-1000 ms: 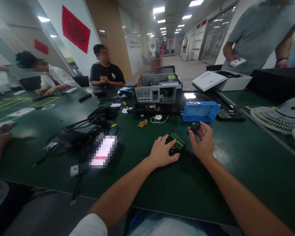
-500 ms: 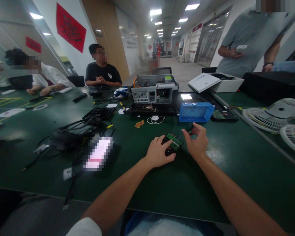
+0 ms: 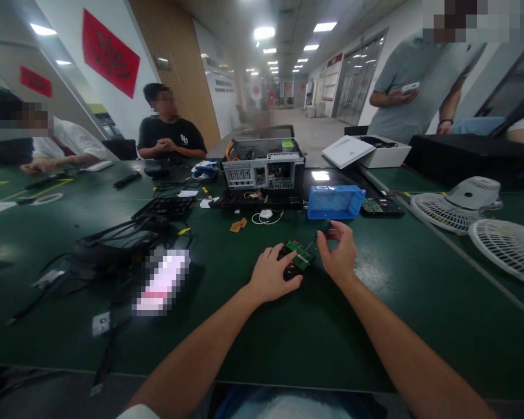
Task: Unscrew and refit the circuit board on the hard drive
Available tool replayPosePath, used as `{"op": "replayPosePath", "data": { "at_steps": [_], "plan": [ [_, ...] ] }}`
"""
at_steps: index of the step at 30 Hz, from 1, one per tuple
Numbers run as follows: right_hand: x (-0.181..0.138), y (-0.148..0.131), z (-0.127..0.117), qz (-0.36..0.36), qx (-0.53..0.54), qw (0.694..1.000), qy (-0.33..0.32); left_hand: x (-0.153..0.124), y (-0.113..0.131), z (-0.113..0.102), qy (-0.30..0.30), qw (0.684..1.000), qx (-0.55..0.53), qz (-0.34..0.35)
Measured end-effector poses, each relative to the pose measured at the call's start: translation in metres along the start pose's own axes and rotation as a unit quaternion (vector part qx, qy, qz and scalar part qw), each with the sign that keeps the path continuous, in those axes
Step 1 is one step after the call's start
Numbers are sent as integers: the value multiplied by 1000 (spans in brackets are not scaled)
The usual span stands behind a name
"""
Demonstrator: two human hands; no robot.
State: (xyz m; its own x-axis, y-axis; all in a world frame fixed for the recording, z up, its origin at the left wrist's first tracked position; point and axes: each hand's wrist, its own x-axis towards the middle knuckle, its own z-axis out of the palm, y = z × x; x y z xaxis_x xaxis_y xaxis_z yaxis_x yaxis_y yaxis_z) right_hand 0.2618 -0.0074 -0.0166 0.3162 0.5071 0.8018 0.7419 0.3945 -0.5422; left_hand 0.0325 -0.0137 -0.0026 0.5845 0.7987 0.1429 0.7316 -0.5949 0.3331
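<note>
On the green table lies a hard drive (image 3: 306, 259) with its green circuit board facing up. My left hand (image 3: 268, 273) grips it from the left, fingers lying over the board and the thumb along the near edge. My right hand (image 3: 341, 251) holds a screwdriver (image 3: 325, 228) by its dark handle, pinched between thumb and fingers. The thin shaft slants down to the left, its tip at the board near my left fingertips. Whether the tip sits in a screw is too small to tell.
Beyond my hands are a blue plastic bin (image 3: 332, 203), an opened computer case (image 3: 262, 169) and a white cable (image 3: 267, 216). Left lie a bundle of black straps (image 3: 113, 247) and a lit phone (image 3: 163, 282). White fan grilles (image 3: 506, 244) stand right. Other people are around the table.
The whole view has shifted a little, so everything appears farther left. Both hands keep their hold on the hard drive and the screwdriver, with only slight finger movement in the right hand.
</note>
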Motion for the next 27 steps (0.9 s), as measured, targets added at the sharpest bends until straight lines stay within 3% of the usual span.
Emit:
{"op": "replayPosePath", "data": {
  "at_steps": [14,23,27],
  "plan": [
    [5,3,-7,45,-6,999,-16,-1,2,-2,-15,1000,-7,-10],
    [10,-8,-15,-36,-3,998,-49,0,2,1,-7,1000,-2,-7],
    [11,-10,-15,-38,20,997,-65,0,2,2,-1,1000,3,-7]
  ]
}}
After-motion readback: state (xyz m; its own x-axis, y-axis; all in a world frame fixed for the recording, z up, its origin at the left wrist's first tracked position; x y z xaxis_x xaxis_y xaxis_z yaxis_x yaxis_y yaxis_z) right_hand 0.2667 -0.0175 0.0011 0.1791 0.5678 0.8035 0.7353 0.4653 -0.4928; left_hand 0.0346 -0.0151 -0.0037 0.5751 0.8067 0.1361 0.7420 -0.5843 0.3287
